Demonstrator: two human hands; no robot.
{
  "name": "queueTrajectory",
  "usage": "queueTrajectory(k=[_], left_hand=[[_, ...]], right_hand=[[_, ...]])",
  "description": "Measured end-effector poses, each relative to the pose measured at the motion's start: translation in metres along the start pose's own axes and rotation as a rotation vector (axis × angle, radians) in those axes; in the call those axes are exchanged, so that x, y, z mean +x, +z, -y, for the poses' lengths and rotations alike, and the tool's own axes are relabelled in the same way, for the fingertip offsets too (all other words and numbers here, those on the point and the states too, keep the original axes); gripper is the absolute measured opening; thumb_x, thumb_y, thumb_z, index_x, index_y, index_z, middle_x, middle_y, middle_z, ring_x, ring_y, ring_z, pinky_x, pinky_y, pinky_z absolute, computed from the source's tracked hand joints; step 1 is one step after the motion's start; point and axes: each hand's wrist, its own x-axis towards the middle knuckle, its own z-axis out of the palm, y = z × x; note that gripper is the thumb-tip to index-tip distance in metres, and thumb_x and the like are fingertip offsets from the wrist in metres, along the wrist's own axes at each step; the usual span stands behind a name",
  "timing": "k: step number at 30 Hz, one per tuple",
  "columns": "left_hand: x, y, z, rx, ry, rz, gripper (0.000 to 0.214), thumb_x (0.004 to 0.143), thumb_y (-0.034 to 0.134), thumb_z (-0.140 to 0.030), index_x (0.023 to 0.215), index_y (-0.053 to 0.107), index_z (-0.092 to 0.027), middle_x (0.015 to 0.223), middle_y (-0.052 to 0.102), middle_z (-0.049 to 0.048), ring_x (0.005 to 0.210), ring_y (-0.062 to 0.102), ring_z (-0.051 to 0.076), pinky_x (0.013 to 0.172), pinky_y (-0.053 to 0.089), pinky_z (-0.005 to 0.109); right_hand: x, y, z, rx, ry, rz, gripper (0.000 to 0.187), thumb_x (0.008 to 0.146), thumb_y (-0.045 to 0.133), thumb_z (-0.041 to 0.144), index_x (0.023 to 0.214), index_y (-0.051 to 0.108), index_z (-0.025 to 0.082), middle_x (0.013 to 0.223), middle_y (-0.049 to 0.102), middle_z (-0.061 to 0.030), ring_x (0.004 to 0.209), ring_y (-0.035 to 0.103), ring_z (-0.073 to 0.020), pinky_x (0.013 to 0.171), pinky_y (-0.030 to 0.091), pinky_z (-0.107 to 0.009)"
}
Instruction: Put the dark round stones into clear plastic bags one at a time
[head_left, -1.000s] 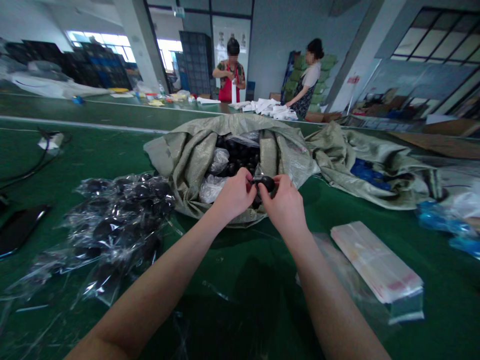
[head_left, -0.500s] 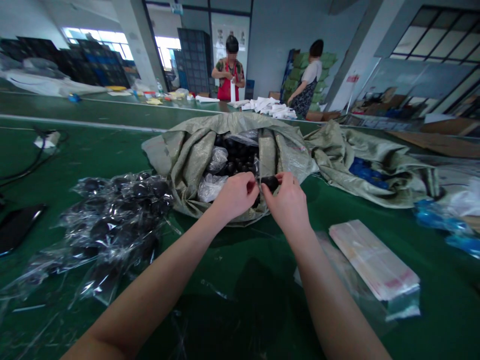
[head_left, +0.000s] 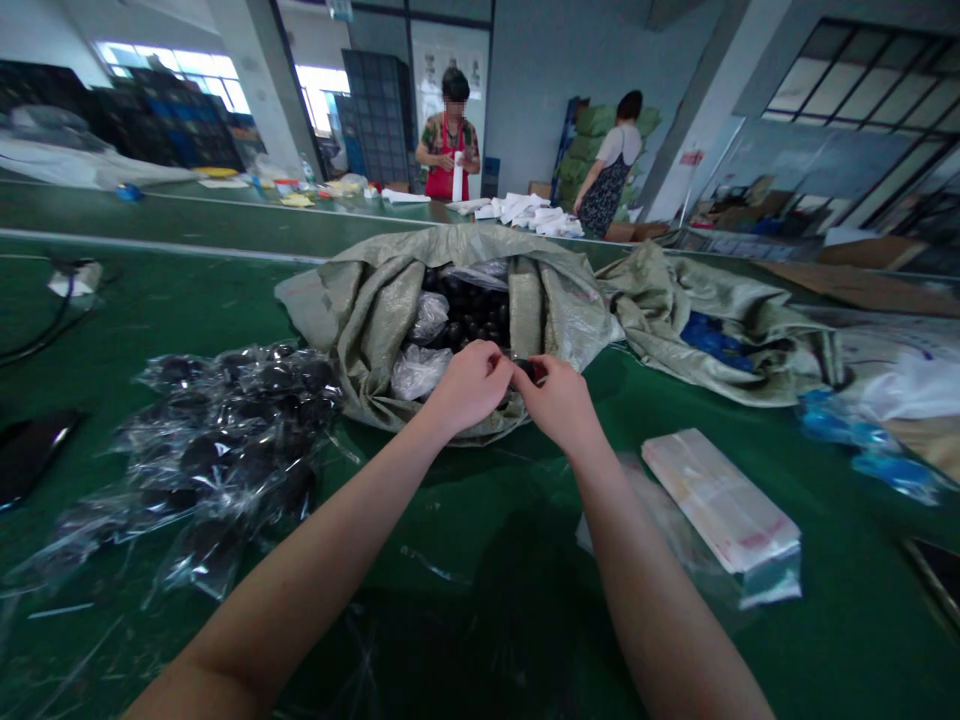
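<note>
My left hand (head_left: 474,385) is closed in a pinch over the front of an open woven sack (head_left: 390,320). Thin clear film, a plastic bag, shows faintly at its fingertips in the earlier view. Touching it, my right hand (head_left: 556,398) grips a rounded black piece (head_left: 524,368), now mostly covered by fingers. Inside the sack lie many similar black pieces (head_left: 474,318) and crumpled clear plastic (head_left: 420,372). Left of the sack, a heap of black pieces in clear bags (head_left: 225,440) rests on the green table (head_left: 480,600).
A stack of flat clear bags (head_left: 720,500) lies right of my right forearm. Behind it is a second woven sack (head_left: 750,345) with blue contents. Phones (head_left: 34,455) lie at both sides. Two people (head_left: 448,150) stand beyond the far table, near white pieces (head_left: 525,210).
My right hand has drawn in against my left, and the black piece has turned mostly out of sight between the fingers. The camera view has shifted slightly.
</note>
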Motion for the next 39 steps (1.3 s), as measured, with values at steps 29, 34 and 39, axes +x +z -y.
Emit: queueTrajectory(k=[29, 34, 39], left_hand=[[-0.032, -0.034, -0.006, -0.420, -0.366, 0.203, 0.011, 0.080, 0.049, -0.019, 0.073, 0.056, -0.015, 0.077, 0.065, 0.0062, 0.071, 0.065, 0.016, 0.057, 0.055, 0.026], [-0.040, -0.040, -0.008, -0.492, -0.391, 0.224, 0.008, 0.079, 0.048, -0.018, 0.076, 0.054, -0.015, 0.079, 0.066, 0.0066, 0.070, 0.066, 0.016, 0.057, 0.057, 0.028], [-0.045, -0.039, -0.010, -0.203, -0.288, 0.249, 0.016, 0.083, 0.042, -0.022, 0.080, 0.056, -0.016, 0.091, 0.071, 0.0087, 0.076, 0.069, 0.016, 0.060, 0.055, 0.023]], right_hand=[[-0.039, -0.012, 0.002, 1.156, 0.503, 0.264, 0.008, 0.079, 0.069, 0.004, 0.074, 0.067, 0.009, 0.065, 0.068, -0.0041, 0.059, 0.066, -0.0088, 0.064, 0.059, -0.015], [-0.046, -0.012, 0.003, 1.135, 0.459, 0.275, 0.004, 0.079, 0.068, 0.006, 0.078, 0.067, 0.009, 0.071, 0.071, -0.0063, 0.061, 0.068, -0.0096, 0.066, 0.059, -0.017], [-0.051, -0.014, 0.008, 0.721, 0.414, 0.221, 0.010, 0.080, 0.064, 0.014, 0.070, 0.064, 0.013, 0.065, 0.070, -0.0059, 0.063, 0.069, -0.0147, 0.067, 0.059, -0.027]])
